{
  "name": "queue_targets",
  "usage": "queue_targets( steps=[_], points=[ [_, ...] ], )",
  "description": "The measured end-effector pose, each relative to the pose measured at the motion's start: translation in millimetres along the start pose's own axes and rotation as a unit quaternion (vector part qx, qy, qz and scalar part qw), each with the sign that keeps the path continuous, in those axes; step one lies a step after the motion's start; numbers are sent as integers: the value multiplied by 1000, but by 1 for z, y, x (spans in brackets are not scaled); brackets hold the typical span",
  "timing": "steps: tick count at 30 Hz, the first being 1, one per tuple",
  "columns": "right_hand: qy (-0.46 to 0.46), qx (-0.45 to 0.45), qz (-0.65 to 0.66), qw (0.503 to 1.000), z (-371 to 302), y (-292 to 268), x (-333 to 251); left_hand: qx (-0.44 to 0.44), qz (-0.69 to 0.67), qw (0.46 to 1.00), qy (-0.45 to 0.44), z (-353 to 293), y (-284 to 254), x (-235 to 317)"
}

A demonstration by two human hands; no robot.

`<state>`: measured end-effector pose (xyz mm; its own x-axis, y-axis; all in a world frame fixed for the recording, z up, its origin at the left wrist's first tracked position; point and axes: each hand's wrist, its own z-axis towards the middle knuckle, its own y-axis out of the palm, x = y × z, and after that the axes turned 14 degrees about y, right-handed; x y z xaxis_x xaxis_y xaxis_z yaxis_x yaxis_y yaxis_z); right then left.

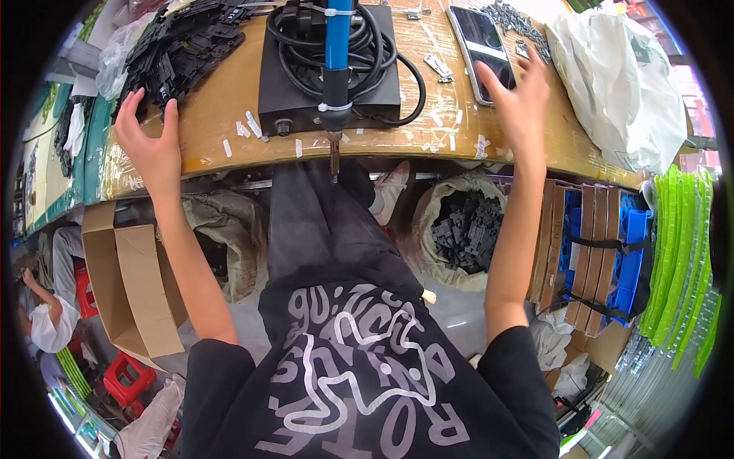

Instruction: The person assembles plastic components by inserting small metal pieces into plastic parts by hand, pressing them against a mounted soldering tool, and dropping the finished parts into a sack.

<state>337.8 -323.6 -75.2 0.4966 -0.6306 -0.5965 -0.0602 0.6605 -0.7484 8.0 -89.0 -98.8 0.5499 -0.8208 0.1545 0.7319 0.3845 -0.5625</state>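
Note:
My left hand [153,145] is at the table's left front, thumb and fingers apart, with its fingertips at the near edge of a heap of black plastic parts [187,53]. Nothing shows in its grip. On the right, my right hand [524,103] reaches over the table beside a smartphone [478,38], its thumb overlapping the phone's edge. Its fingers are spread towards a scatter of small metal pieces [520,23]. Between my hands hangs a blue and black electric screwdriver [336,69], its bit pointing down past the table's front edge.
A black box [329,99] with coiled cable stands behind the screwdriver. A white plastic bag [619,84] lies at right. Below the table are a sack of dark parts [466,229], another sack [229,229] and an open carton [130,283]. Another person [57,306] sits far left.

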Motion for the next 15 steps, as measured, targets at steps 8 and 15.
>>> queue_targets(
  steps=[8,15],
  points=[
    [-11,10,-129,992,43,42,2,0,-29,1000,-9,1,1,2],
    [41,-30,-136,989,51,39,-4,-2,-22,1000,-18,0,-1,2]
  ],
)
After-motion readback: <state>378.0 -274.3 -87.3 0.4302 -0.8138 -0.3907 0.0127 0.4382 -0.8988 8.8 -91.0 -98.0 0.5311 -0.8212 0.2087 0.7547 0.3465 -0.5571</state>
